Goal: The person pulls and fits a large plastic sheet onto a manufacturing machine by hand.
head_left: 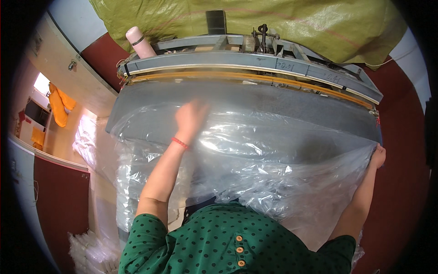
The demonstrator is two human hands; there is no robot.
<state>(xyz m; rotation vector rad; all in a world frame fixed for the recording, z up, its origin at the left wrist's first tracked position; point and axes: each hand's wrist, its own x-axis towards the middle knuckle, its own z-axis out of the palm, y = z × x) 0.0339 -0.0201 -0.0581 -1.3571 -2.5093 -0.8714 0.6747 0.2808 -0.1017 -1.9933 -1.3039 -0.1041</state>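
Note:
A large clear plastic sheet (255,137) lies over the grey tabletop (292,101) and hangs down in folds toward my body. My right hand (378,156) is closed on the sheet's right corner at the table's right edge, pulling that side into a taut line. Over the left-middle of the table is my left hand (190,119), smeared by motion, with a red bracelet on its wrist. It is at the sheet's far edge; whether its fingers hold the plastic cannot be made out.
Behind the tabletop runs a long metal frame (182,60) with orange strips and a clamp (263,39). A pink bottle (140,42) stands at its left end. Yellow-green woven sheeting (296,23) hangs behind. A door (75,64) is at left, and bundled plastic (93,251) lies low left.

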